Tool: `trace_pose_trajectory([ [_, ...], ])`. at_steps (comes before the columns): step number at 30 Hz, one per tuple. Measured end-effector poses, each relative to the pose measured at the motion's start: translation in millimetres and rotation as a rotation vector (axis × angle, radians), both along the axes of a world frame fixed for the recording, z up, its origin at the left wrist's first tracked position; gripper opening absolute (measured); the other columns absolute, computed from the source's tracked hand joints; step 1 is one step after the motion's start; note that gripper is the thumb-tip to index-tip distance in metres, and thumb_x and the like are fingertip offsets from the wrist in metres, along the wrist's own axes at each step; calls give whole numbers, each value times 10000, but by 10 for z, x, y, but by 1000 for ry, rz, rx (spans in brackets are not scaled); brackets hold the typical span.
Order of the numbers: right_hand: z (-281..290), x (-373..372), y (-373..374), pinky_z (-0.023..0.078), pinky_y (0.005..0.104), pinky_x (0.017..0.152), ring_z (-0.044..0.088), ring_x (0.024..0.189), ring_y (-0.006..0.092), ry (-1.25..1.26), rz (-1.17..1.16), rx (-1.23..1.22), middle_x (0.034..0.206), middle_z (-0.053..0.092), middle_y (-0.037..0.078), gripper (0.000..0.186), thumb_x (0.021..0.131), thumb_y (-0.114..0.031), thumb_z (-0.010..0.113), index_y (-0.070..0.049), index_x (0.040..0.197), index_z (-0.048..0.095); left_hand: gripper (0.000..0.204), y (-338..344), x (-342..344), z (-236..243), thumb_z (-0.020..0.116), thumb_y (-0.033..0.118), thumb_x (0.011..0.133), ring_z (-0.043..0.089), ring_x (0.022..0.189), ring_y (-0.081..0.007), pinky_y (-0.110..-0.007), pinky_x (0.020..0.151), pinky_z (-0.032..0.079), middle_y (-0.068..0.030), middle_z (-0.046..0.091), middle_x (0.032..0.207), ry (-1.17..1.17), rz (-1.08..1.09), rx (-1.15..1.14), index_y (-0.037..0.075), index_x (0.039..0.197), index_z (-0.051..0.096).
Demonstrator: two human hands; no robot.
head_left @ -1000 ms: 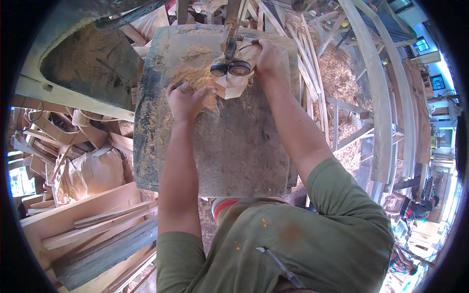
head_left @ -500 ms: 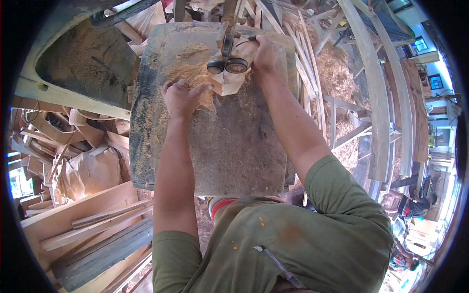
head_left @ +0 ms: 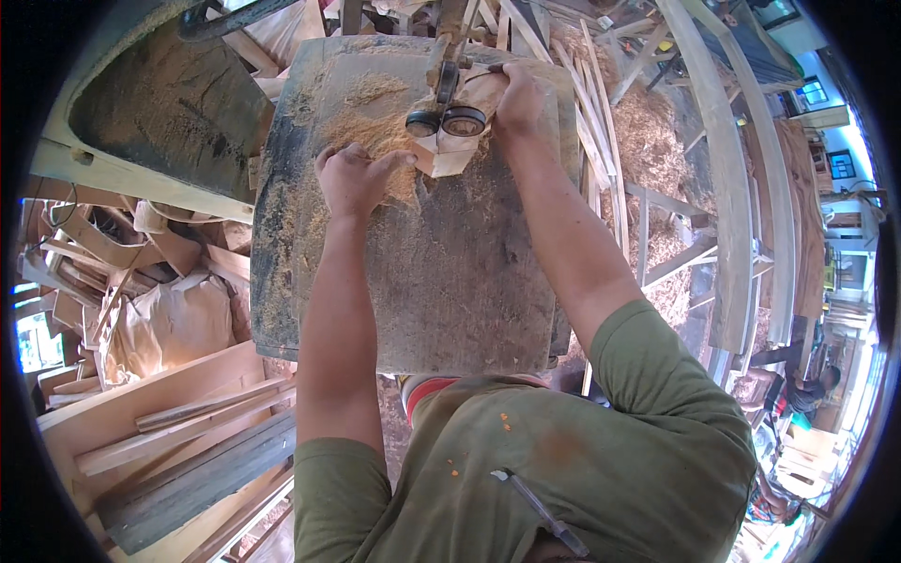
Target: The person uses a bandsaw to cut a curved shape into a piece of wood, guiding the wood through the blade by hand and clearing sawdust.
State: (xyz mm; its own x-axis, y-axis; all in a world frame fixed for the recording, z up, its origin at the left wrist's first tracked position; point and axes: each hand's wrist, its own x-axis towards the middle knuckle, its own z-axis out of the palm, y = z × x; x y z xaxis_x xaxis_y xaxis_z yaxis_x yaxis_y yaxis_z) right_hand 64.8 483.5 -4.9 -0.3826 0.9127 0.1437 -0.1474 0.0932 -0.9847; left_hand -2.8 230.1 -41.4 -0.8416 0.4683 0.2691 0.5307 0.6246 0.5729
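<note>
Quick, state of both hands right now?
Left hand: open, thumb tip at the wooden block's near left side.
Right hand: closed, holding the wooden block's far right side.

Soft daylight fills the middle of a wide, round fisheye view, whose corners fall away to solid black. The work table [head_left: 450,300] is moderately bright, with only faint, soft-edged shadows; the left hand [head_left: 349,183] and right hand [head_left: 519,103] over it appear fairly clear. A hollow panel [head_left: 169,117] at upper left sits in dimmer shade. Glare burns out a bright opening [head_left: 39,342] on the far left, tinged blue, and whitens the right rim. Long planks [head_left: 725,188] on the right bow strongly from lens distortion. Small background figures [head_left: 809,392] at lower right look indistinct.
</note>
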Motion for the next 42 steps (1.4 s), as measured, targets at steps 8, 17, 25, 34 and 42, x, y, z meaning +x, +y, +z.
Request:
trace_pose_trajectory([
  [8,-63,-34,5,516,378,825,668,881,239,-76,-5,205,930,728,108,281,917,-190,599,52,915,741,814,-31,-26,-21,780,847,595,654,646,-312,-423,1057,419,-90,613,543,73,15,-31,43,598,653],
  [17,26,25,-42,504,351,792,644,827,205,123,39,-115,890,711,74,246,889,-164,617,49,886,739,755,-10,-12,42,873,752,581,644,847,-330,-436,1042,417,-105,619,584,-73,-13,46,28,625,661],
  [25,-100,-13,99,505,344,770,646,828,191,143,46,-173,868,707,71,243,879,-157,625,55,868,745,686,41,-16,-36,955,632,524,583,676,-326,-427,876,477,-79,554,552,40,18,101,54,580,591],
  [34,54,151,-40,505,357,756,653,828,216,-52,-5,317,861,704,100,277,888,-170,612,80,864,728,744,37,14,122,873,742,556,664,788,-326,-426,1062,418,-113,648,603,-72,-5,44,25,592,678],
  [42,-223,22,214,527,373,838,680,924,265,69,96,-68,1007,707,144,311,941,-208,569,56,993,724,763,29,-7,69,874,741,549,665,770,-328,-435,1066,420,-113,636,579,-10,-22,127,5,585,675],
])
